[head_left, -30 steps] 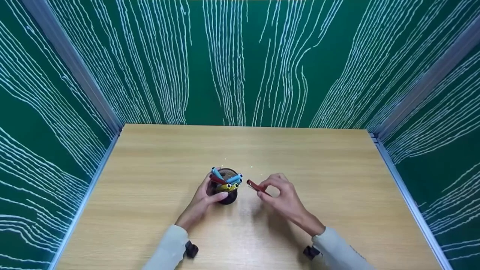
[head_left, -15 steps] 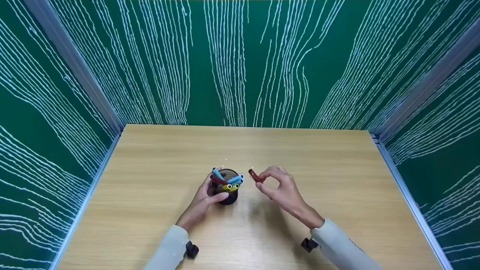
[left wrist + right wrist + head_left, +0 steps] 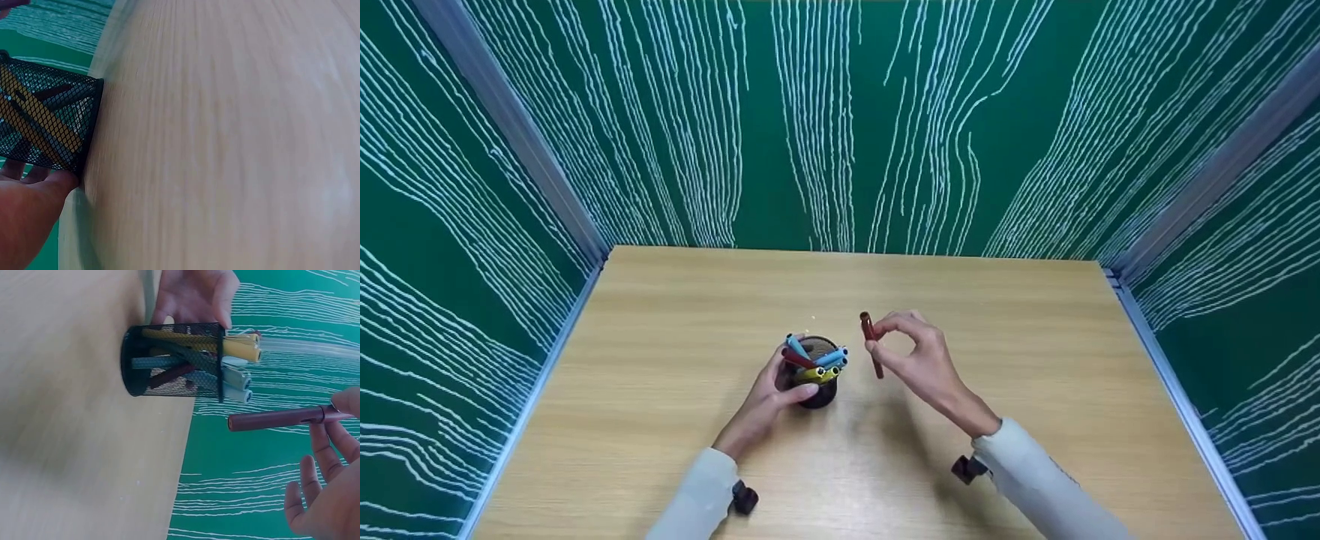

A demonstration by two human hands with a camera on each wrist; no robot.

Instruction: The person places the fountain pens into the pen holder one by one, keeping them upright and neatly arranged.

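Note:
A black mesh pen holder [image 3: 819, 396] stands on the table, its wall also visible in the left wrist view. My left hand [image 3: 765, 409] grips it, fingers around the far side and thumb on the near side. Light blue pens [image 3: 830, 358], yellow pens [image 3: 810, 376] and a dark red pen [image 3: 796, 359] lean inside, their ends above the rim. My right hand [image 3: 919, 360] pinches another dark red pen [image 3: 270, 420] between thumb and fingers. That pen is held nearly upright in the air, right of the holder and apart from it; the other fingers are loosely spread.
The light wooden table [image 3: 697, 300] extends on all sides of the holder. Green panels [image 3: 810, 127] with white wavy lines rise behind and at both sides. Metal posts [image 3: 521, 127] mark the back corners. Small black wrist devices [image 3: 744, 498] sit at the sleeves.
My right hand has risen and moved slightly away from me, turning its red pen from slanted to nearly upright. The left hand and the pen holder have stayed in place.

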